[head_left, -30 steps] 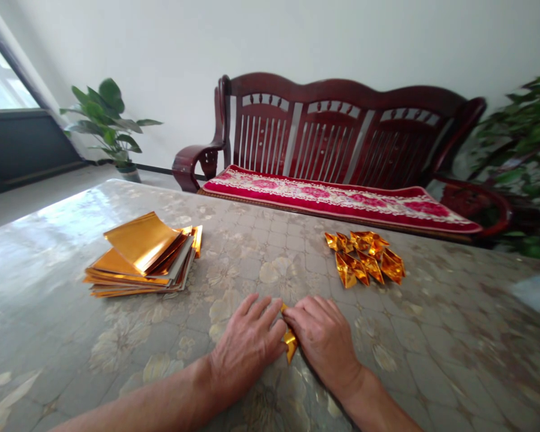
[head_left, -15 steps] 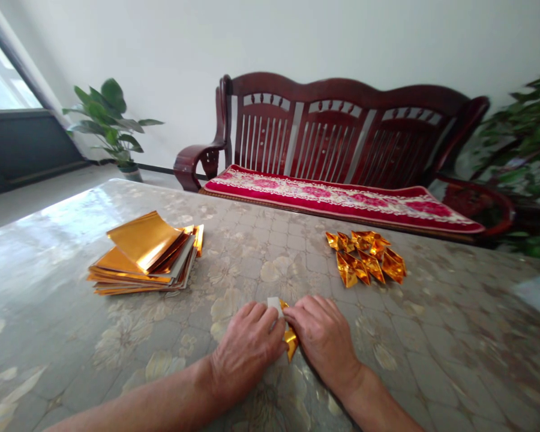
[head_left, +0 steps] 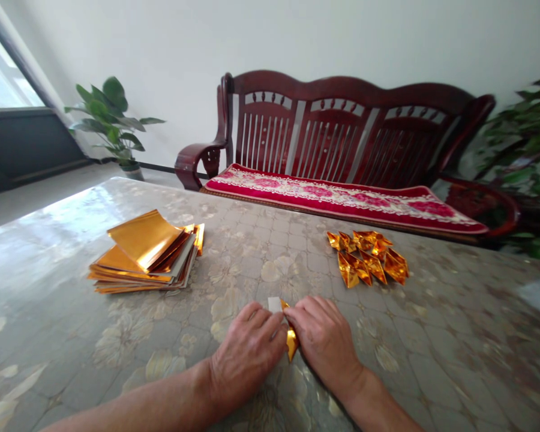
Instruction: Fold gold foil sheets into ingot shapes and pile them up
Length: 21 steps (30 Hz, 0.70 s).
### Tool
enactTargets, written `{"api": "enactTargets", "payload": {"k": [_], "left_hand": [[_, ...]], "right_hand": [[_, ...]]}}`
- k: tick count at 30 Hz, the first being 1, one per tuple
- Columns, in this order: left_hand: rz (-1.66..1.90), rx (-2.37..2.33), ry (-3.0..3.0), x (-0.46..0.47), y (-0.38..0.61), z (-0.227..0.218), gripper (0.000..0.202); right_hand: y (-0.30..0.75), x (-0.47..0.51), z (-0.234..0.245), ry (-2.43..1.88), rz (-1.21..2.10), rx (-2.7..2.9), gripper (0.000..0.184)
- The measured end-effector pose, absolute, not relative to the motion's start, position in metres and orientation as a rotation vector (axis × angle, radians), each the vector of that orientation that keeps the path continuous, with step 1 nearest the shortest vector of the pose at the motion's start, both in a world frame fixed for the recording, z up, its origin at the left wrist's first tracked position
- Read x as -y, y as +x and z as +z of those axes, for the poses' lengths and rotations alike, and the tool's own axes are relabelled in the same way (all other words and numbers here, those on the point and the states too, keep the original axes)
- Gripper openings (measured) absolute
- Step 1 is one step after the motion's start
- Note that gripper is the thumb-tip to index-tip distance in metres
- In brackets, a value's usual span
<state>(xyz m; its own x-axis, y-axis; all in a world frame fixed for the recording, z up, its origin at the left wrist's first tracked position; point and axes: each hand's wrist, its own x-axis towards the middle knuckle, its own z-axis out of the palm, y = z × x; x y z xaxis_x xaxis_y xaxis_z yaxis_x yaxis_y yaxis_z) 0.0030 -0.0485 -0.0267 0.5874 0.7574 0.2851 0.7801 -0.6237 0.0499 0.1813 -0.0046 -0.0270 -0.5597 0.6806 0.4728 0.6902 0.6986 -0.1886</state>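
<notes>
Both my hands rest on the table near its front edge, pressed together over a small piece of gold foil paper (head_left: 290, 342). My left hand (head_left: 247, 354) has its fingers curled, pinching the paper's left side, where a white flap shows at the top. My right hand (head_left: 326, 342) lies over the paper's right side with fingers bent down on it. Most of the paper is hidden under the hands.
A stack of flat gold sheets (head_left: 144, 255) lies at the left of the patterned table (head_left: 432, 336). Several folded gold pieces (head_left: 369, 261) sit in a heap at the right. Behind stand a dark wooden bench (head_left: 342, 138) with a red cushion, and potted plants at both sides.
My left hand's fingers have curled in from lying flat, and a white flap of the paper has come up between the hands. The right hand has hardly moved.
</notes>
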Motion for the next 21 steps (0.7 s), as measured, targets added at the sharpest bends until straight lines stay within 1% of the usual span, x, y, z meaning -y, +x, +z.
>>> {"api": "enactTargets", "payload": {"k": [7,21], "left_hand": [[-0.472,1.314,-2.706,0.0482,0.0021,-0.0281,0.010],[-0.508,1.277,-2.684,0.0488,0.0010,-0.0280,0.010]], "right_hand": [[0.1800,0.0055,-0.0259,-1.037,-0.048,2.383,0.017],[0.1796,0.0067,-0.0255,-1.004,-0.050,2.398,0.018]]}}
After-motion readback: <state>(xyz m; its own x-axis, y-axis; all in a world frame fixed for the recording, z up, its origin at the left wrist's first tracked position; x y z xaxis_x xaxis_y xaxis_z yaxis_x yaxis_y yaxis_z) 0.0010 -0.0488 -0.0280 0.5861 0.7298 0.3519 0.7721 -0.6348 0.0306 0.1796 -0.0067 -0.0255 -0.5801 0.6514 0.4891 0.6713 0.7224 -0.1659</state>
